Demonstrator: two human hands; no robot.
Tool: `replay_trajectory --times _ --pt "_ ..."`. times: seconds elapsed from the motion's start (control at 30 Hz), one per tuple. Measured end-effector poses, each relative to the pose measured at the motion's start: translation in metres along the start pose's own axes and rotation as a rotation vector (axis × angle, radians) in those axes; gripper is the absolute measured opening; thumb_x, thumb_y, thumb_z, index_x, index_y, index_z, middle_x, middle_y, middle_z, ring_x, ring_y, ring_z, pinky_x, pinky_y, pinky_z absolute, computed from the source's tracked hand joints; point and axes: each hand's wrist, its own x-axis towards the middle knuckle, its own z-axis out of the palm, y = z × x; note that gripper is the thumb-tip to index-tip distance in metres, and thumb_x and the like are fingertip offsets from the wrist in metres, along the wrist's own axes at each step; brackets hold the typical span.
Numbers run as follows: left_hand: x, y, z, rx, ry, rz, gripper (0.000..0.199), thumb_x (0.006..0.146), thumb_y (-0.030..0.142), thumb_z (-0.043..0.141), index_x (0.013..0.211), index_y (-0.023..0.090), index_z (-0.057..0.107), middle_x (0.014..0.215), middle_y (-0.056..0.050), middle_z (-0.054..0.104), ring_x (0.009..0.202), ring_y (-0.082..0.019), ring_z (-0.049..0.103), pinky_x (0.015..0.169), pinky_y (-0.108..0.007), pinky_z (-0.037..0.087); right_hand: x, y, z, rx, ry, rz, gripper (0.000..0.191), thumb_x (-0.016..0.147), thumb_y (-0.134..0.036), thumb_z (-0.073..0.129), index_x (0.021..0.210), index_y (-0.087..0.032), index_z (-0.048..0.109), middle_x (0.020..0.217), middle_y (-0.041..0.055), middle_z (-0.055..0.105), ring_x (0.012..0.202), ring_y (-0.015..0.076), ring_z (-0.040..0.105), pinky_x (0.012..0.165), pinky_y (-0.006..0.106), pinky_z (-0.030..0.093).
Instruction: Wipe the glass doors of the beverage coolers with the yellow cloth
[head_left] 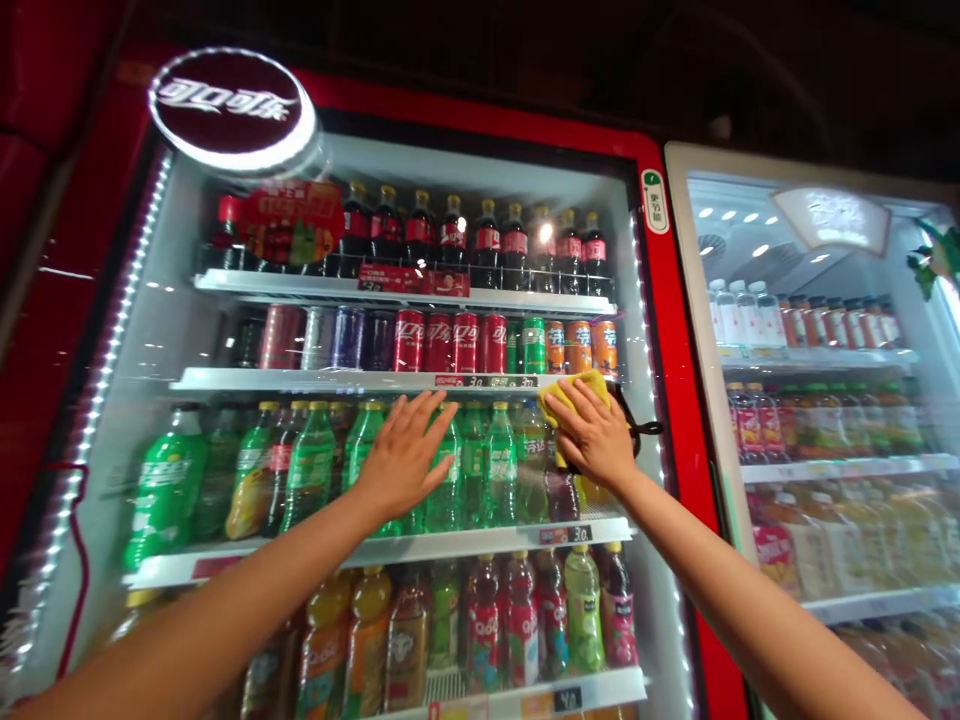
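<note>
My left hand is raised in front of the glass door of a red drinks fridge. Its fingers are spread and nothing is in it; whether the palm touches the glass I cannot tell. Farther right, my right hand holds a yellow cloth against the door, at the height of the can shelf's edge. A dark part of the cloth with a black loop sticks out to the right of the hand. Green soda bottles show behind the glass, between the two hands.
Inside the fridge are cola bottles, red cans and juice bottles on white shelves. A round lit sign is at the upper left. A second, white-framed fridge with drinks stands to the right.
</note>
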Motion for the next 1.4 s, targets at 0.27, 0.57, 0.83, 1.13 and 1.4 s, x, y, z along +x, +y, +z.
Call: replay_trajectory --times 0.27,0.57,0.83,1.13,1.4 --pt "-0.011 -0.025 -0.003 0.019 0.025 0.031 0.06 0.1 0.04 0.046 0.155 0.02 0.031 0.163 -0.013 0.037 0.151 -0.029 0.034 0.127 -0.048 0.021 0.071 -0.087 0.019 -0.011 0.088 0.155 0.05 0.103 -0.041 0.044 0.153 -0.034 0.044 0.163 0.0024 0.04 0.15 0.0264 0.035 0.12 0.054 0.026" --pt "-0.035 -0.043 -0.009 -0.027 -0.031 0.065 0.062 0.1 0.039 0.048 0.156 0.026 0.026 0.164 -0.008 0.036 0.153 -0.025 0.031 0.128 -0.048 0.02 0.017 -0.062 0.008 0.025 0.043 -0.035 0.045 0.099 -0.029 0.053 0.142 -0.039 0.058 0.146 0.0038 0.058 0.139 0.0269 0.048 0.114 0.049 0.037" --pt "-0.058 -0.057 -0.01 -0.027 -0.028 0.1 0.066 0.1 0.044 0.05 0.158 0.03 0.023 0.166 -0.003 0.033 0.155 -0.023 0.026 0.128 -0.048 0.019 0.105 -0.149 0.033 0.028 0.138 0.251 0.053 0.1 -0.032 0.047 0.153 -0.034 0.045 0.158 0.007 0.047 0.148 0.0303 0.037 0.12 0.063 0.024" --pt "-0.076 -0.078 -0.016 -0.02 -0.007 0.031 0.066 0.101 0.044 0.046 0.16 0.022 0.023 0.164 -0.008 0.037 0.153 -0.025 0.03 0.128 -0.045 0.021 0.038 -0.123 0.008 0.036 -0.167 -0.242 0.058 0.098 -0.032 0.052 0.155 -0.038 0.04 0.165 -0.0007 0.037 0.153 0.0228 0.031 0.126 0.052 0.017" --pt "-0.103 -0.12 -0.026 0.043 0.002 -0.041 0.07 0.1 0.046 0.048 0.161 0.024 0.022 0.166 -0.009 0.033 0.154 -0.027 0.028 0.128 -0.047 0.021 0.119 -0.185 0.037 0.041 0.103 0.253 0.063 0.097 -0.031 0.05 0.158 -0.032 0.035 0.165 0.0077 0.036 0.153 0.0324 0.03 0.12 0.065 0.022"
